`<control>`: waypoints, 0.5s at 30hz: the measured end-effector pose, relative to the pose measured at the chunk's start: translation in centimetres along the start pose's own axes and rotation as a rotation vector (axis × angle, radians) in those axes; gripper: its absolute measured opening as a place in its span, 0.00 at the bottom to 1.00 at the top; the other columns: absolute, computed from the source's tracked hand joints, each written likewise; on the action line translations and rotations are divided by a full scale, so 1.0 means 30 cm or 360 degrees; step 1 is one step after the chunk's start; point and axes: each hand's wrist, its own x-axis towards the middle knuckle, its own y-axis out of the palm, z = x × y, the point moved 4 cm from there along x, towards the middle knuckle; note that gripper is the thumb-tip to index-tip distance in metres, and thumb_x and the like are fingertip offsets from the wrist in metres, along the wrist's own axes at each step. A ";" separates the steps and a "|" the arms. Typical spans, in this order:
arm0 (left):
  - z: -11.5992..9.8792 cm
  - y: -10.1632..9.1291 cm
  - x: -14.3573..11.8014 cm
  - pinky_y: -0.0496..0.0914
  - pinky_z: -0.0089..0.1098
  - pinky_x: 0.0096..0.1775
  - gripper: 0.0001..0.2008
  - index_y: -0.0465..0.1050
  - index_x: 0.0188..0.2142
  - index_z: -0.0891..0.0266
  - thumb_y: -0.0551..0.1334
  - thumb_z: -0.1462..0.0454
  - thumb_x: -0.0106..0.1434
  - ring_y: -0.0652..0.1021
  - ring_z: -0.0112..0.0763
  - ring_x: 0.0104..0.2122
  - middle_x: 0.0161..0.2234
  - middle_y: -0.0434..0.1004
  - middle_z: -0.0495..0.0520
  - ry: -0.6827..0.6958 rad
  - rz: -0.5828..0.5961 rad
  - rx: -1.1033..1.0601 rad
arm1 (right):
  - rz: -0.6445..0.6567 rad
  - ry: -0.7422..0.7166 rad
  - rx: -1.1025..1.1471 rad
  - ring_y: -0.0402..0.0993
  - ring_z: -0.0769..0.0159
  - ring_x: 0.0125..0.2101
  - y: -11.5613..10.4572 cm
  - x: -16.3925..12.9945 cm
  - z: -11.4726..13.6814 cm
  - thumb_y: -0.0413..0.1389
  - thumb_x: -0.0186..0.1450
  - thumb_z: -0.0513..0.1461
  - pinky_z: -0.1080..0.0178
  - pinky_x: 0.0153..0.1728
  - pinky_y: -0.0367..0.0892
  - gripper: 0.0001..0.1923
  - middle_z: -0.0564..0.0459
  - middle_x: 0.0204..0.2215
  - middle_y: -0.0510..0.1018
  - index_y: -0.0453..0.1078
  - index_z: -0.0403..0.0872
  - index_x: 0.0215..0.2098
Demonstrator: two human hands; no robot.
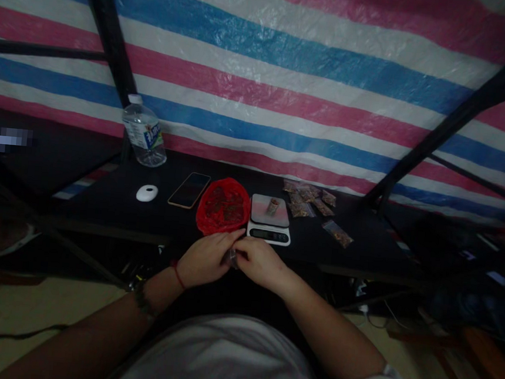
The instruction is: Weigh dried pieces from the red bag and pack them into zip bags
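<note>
Dark worktop (114, 201) under striped tarp wall, both hands at near edge working a small clear bag.
Left hand (204, 259) and right hand (259, 261) pinch the small clear bag (231, 257) between them, likely sealing it; next needs firm finger pressure along its top. Beyond: red bag (223, 206), scale (270, 219) holding a small item, filled packets (309, 199), phone (189, 189), water bottle (144, 131).
</note>
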 end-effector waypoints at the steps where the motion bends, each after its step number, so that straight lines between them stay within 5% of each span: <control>1: -0.002 -0.004 0.000 0.67 0.41 0.53 0.34 0.53 0.62 0.62 0.58 0.69 0.56 0.73 0.40 0.51 0.54 0.70 0.61 0.0006 0.0011 0.0002 | 0.0018 -0.0035 0.0046 0.72 0.68 0.32 -0.015 -0.009 0.004 0.52 0.59 0.28 0.68 0.35 0.61 0.11 0.51 0.31 0.79 0.75 0.44 0.31; 7: 0.021 -0.028 0.003 0.64 0.44 0.55 0.41 0.52 0.64 0.60 0.63 0.69 0.51 0.71 0.44 0.53 0.54 0.69 0.61 -0.0039 0.0007 -0.0267 | 0.0008 -0.0092 0.0255 0.74 0.69 0.34 -0.098 -0.037 -0.016 0.49 0.59 0.27 0.68 0.37 0.64 0.19 0.53 0.35 0.80 0.76 0.48 0.41; 12: 0.097 0.007 0.008 0.71 0.43 0.46 0.47 0.48 0.64 0.57 0.70 0.63 0.49 0.76 0.42 0.46 0.48 0.72 0.61 -0.0416 -0.0081 -0.1444 | -0.0038 -0.0156 0.0395 0.75 0.68 0.37 -0.146 -0.039 -0.041 0.50 0.59 0.27 0.66 0.41 0.66 0.21 0.52 0.38 0.80 0.77 0.48 0.43; 15: 0.116 0.034 0.011 0.72 0.40 0.43 0.38 0.57 0.59 0.58 0.70 0.63 0.51 0.77 0.39 0.43 0.47 0.73 0.61 -0.0619 -0.0037 -0.2066 | -0.0105 -0.0187 0.0451 0.75 0.67 0.36 -0.172 -0.041 -0.049 0.50 0.59 0.28 0.65 0.40 0.67 0.17 0.52 0.35 0.80 0.78 0.47 0.39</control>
